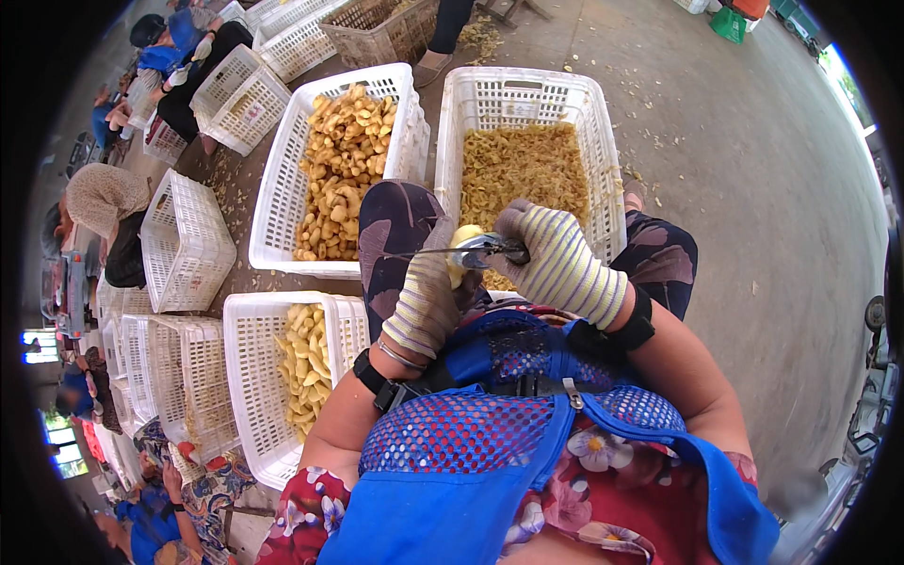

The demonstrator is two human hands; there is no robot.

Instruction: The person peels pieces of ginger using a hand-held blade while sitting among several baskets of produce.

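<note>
The left hand [427, 297] has its grip closed around the pale root [465, 234], near the white basket [610, 169] of scraps [523, 165], while the right hand [557, 256] squeezes the peeler [487, 244], so scrape softly, away from skin.

Conc. flr [744, 169] w/ wht crates [192, 250], scattered scraps [480, 40]

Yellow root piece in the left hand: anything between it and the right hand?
Yes: the metal tool gripped by the right hand lies across the yellow root piece, between it and that hand. Nothing else visible in between.
</note>
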